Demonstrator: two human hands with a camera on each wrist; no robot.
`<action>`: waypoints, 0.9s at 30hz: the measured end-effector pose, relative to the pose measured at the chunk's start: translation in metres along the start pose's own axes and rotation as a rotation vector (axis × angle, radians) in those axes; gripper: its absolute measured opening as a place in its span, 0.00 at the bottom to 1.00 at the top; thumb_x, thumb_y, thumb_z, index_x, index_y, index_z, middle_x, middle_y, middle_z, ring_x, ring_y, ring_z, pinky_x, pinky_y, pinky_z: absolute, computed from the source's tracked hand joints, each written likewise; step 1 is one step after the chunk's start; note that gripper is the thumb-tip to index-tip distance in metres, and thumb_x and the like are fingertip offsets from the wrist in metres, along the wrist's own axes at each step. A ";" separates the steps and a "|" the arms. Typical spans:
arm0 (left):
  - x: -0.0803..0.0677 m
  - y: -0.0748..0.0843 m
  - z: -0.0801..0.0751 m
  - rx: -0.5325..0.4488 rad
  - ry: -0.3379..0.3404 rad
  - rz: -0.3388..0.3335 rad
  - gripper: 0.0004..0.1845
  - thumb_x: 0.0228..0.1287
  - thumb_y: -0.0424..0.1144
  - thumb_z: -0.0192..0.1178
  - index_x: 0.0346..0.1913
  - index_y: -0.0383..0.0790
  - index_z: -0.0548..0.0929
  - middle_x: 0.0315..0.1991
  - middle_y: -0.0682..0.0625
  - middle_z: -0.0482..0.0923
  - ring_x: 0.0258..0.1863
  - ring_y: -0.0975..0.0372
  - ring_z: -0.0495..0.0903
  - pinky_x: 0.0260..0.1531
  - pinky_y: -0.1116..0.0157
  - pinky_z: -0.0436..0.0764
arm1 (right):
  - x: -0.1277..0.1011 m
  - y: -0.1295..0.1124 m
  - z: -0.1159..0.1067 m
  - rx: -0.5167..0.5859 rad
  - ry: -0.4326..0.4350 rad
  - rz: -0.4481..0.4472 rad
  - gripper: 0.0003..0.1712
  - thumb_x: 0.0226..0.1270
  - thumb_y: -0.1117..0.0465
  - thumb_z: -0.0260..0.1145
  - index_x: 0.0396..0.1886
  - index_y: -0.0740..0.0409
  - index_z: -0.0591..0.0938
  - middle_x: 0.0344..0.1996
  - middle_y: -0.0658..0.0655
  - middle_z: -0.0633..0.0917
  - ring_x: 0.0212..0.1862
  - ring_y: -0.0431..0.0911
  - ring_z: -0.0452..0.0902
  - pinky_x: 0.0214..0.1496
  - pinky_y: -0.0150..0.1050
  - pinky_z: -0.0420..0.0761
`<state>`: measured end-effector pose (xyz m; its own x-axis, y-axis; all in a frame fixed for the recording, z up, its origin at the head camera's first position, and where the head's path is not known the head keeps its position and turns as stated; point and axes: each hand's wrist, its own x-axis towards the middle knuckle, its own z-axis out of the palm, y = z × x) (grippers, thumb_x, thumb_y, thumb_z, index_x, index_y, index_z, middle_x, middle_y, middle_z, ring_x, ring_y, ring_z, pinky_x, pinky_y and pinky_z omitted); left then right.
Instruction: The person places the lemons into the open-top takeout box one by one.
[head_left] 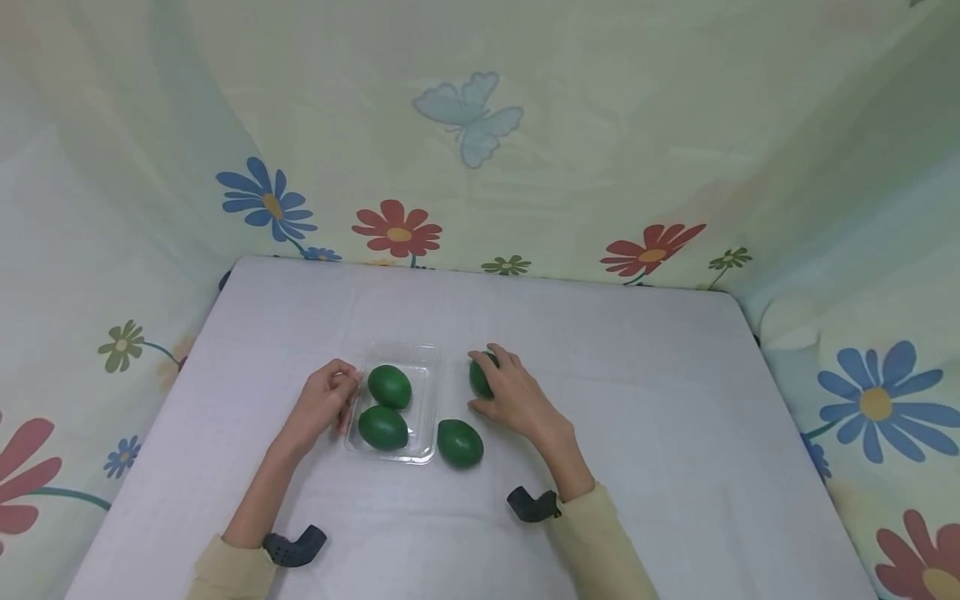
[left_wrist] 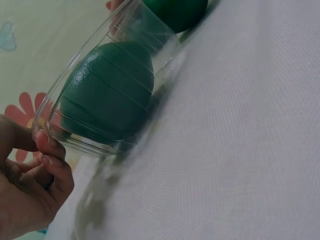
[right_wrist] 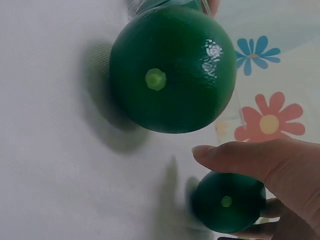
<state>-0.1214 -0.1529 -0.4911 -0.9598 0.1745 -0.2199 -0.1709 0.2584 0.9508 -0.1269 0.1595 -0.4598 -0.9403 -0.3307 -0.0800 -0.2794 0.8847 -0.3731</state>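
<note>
A clear plastic tray [head_left: 427, 392] lies on the white table and holds two green fruits, one at the far end [head_left: 389, 386] and one at the near end [head_left: 382, 427]. My left hand [head_left: 341, 400] pinches the tray's left rim; in the left wrist view its fingers [left_wrist: 50, 162] curl at the tray [left_wrist: 125, 35] wall beside a green fruit [left_wrist: 107, 95]. My right hand [head_left: 498, 387] grips another green fruit [head_left: 480, 379] on the table right of the tray, with the thumb [right_wrist: 240, 157] over that fruit [right_wrist: 227, 202]. One more loose fruit [head_left: 460, 442] [right_wrist: 172, 70] lies by the tray's near right corner.
The white table [head_left: 637, 400] is bordered on three sides by a pale curtain [head_left: 525, 125] printed with flowers and a butterfly. Bare tabletop stretches to the right, behind the tray and in front of the hands.
</note>
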 end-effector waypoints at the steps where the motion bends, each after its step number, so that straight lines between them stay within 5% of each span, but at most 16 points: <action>1: 0.001 0.000 0.000 0.001 -0.002 0.002 0.15 0.81 0.40 0.52 0.53 0.28 0.70 0.20 0.50 0.71 0.11 0.60 0.71 0.14 0.65 0.71 | 0.001 0.001 0.001 0.004 -0.002 0.005 0.44 0.61 0.53 0.79 0.75 0.52 0.70 0.76 0.67 0.65 0.72 0.64 0.68 0.63 0.59 0.80; 27: 0.000 0.000 0.000 0.009 0.004 -0.004 0.13 0.80 0.39 0.52 0.50 0.29 0.70 0.19 0.50 0.71 0.10 0.62 0.71 0.14 0.66 0.70 | 0.005 0.004 0.007 0.040 -0.006 0.040 0.38 0.66 0.60 0.74 0.74 0.51 0.71 0.72 0.65 0.69 0.68 0.60 0.72 0.59 0.57 0.83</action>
<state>-0.1218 -0.1527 -0.4912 -0.9600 0.1697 -0.2226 -0.1725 0.2680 0.9479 -0.1317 0.1590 -0.4686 -0.9495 -0.2970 -0.1013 -0.2330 0.8835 -0.4064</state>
